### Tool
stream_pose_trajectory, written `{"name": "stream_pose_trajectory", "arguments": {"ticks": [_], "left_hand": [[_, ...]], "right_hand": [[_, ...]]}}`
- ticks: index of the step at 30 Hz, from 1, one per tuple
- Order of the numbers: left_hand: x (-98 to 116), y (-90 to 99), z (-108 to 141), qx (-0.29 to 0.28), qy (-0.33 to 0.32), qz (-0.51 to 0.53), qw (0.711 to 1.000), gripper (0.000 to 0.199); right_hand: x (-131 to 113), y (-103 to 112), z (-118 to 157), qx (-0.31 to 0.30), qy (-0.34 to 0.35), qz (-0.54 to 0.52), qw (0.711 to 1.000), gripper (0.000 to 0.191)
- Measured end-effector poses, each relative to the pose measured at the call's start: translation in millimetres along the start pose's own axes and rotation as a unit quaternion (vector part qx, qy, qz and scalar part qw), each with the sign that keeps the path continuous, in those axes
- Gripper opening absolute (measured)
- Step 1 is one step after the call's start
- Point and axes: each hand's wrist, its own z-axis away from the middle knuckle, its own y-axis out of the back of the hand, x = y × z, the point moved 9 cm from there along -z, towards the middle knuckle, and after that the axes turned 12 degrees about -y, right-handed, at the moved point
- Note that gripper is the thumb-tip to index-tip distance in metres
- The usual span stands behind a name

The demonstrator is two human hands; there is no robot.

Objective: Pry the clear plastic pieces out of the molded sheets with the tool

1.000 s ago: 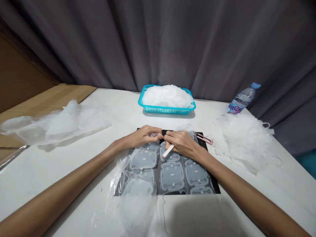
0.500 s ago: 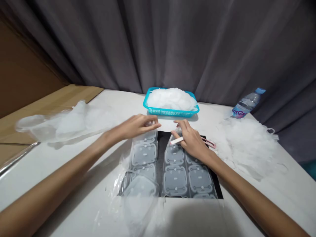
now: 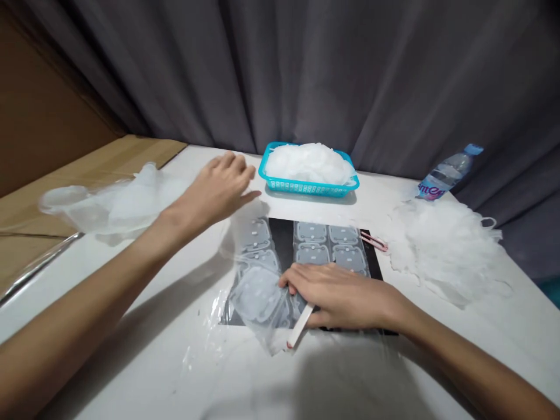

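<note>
My left hand (image 3: 227,184) is raised above the table, left of the basket, with bent fingers and the thumb apart from them. Hazy clear plastic film (image 3: 245,224) shows just below it; I see no grip on it. My right hand (image 3: 339,291) lies low over the plastic-wrapped pieces, its fingertips touching the edge of a loose translucent square piece (image 3: 258,291). A thin white stick (image 3: 301,326) with a reddish tip juts from under its thumb side. Beneath are rows of translucent rounded-square pieces (image 3: 311,232) on a black sheet (image 3: 282,233). The right palm hides part of them.
A blue basket (image 3: 310,188) with a heap of white translucent material stands at the back. To the right are a white fluffy-looking pile (image 3: 450,251), a tilted water bottle (image 3: 452,172) and a pink clip-like object (image 3: 375,241). Crumpled plastic (image 3: 131,201) and cardboard (image 3: 144,153) lie left.
My left hand has risen up and left from the left row. My right hand has come down toward me with the white stick, from the far end of the rows to the near end.
</note>
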Motion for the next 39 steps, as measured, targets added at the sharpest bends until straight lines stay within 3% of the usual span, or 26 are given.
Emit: {"name": "stream_pose_trajectory", "arguments": {"ticks": [2,4,5,6,7,10,13,18,21,26,31,36,39], "left_hand": [[41.2,-2.4,1.5,-0.042,-0.084,0.152,0.984,0.024],[93.3,-10.0,17.0,-0.160,-0.174,0.341,0.910,0.017],[112.9,-12.0,28.3,-0.209,-0.190,0.405,0.870,0.016],[125.6,-12.0,38.1,-0.230,-0.197,0.435,0.848,0.018],[131.2,-12.2,45.6,-0.229,-0.193,0.442,0.845,0.017],[133.5,-16.1,63.4,-0.195,-0.192,0.437,0.857,0.009],[135.1,-22.4,74.1,-0.170,-0.203,0.443,0.856,0.013],[146.2,-30.8,80.3,-0.155,-0.203,0.487,0.835,0.020],[143.2,-32.9,81.8,-0.139,-0.196,0.510,0.826,0.022],[142.8,-25.7,85.2,-0.130,-0.210,0.543,0.803,0.017],[148.1,-18.7,87.4,-0.157,-0.201,0.536,0.805,0.013],[142.8,-19.7,87.7,-0.156,-0.179,0.545,0.804,0.016],[139.6,-20.6,86.6,-0.142,-0.166,0.555,0.803,0.018]], "right_hand": [[5.0,-3.6,1.8,0.006,-0.022,0.004,1.000,0.037],[10.0,-5.3,3.2,0.010,-0.034,-0.006,0.999,0.033],[11.7,-6.6,4.2,0.009,-0.035,-0.009,0.999,0.031],[12.9,-8.2,5.6,0.007,-0.035,-0.012,0.999,0.030],[13.9,-10.0,7.5,0.006,-0.035,-0.015,0.999,0.030],[17.3,-14.4,15.8,0.029,-0.039,-0.016,0.999,0.025],[20.4,-17.5,25.1,0.082,-0.049,-0.007,0.995,0.019],[16.2,-24.1,28.8,0.139,-0.052,0.035,0.988,0.023],[11.1,-23.0,26.8,0.174,-0.033,0.071,0.982,0.016],[5.6,-19.6,30.5,0.226,-0.002,0.115,0.967,0.017],[-10.0,-29.9,33.5,0.201,0.050,0.024,0.978,0.021],[-9.5,-31.9,33.1,0.282,-0.001,0.025,0.959,0.024],[-10.1,-32.3,33.6,0.292,0.008,0.020,0.956,0.019]]}}
